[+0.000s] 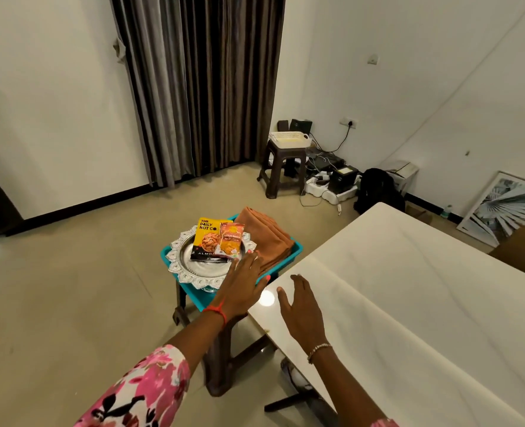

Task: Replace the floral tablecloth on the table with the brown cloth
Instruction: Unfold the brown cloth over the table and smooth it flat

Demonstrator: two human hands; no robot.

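Note:
The brown cloth (262,237) lies folded in a teal tray (296,251) on a dark stool, left of the table. The table (409,297) shows a bare white top; no floral cloth is in view. My left hand (244,280) stretches out flat over the tray, fingertips at the near edge of the brown cloth and beside the silver plate (193,266). My right hand (301,306) hovers with spread fingers over the table's near left corner. Neither hand holds anything.
Two snack packets (216,238) lie on the silver plate in the tray. A second brown stool (282,167) with a white basket, cables and devices stand by the far wall. A framed picture (507,208) leans right. Curtains hang behind.

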